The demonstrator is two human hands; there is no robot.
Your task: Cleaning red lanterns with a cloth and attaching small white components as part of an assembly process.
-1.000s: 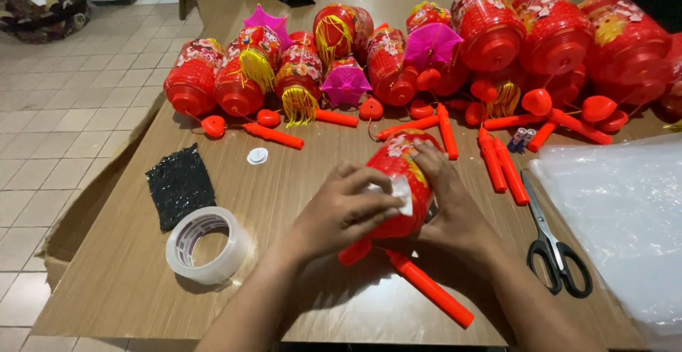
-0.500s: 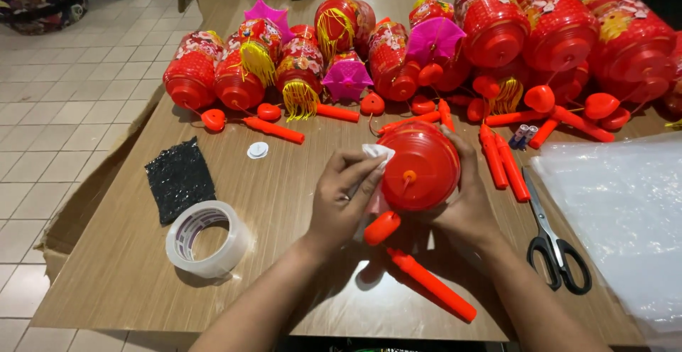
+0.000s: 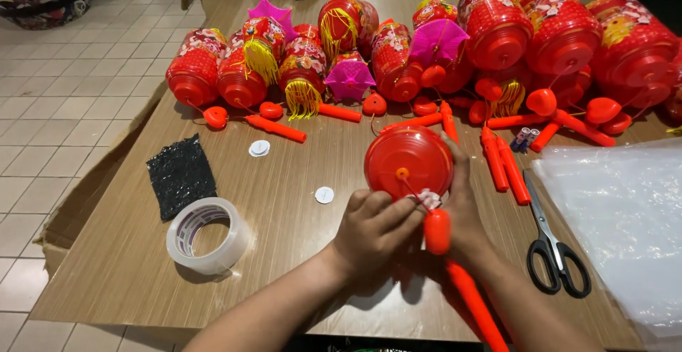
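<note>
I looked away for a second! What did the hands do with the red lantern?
Both hands turned the lantern until its round end faces the camera. The left hand came off its side and now pinches something small and white at the end; the right hand kept holding it. The tape, scissors and lantern row stayed put.

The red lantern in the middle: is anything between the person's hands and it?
Nothing visible. The right hand already cups the red lantern from the side, and the left hand pinches a small white piece at its lower edge.

Clear plastic bags [image 3: 625,231] at table's right edge; no labels, signs, screens.
</note>
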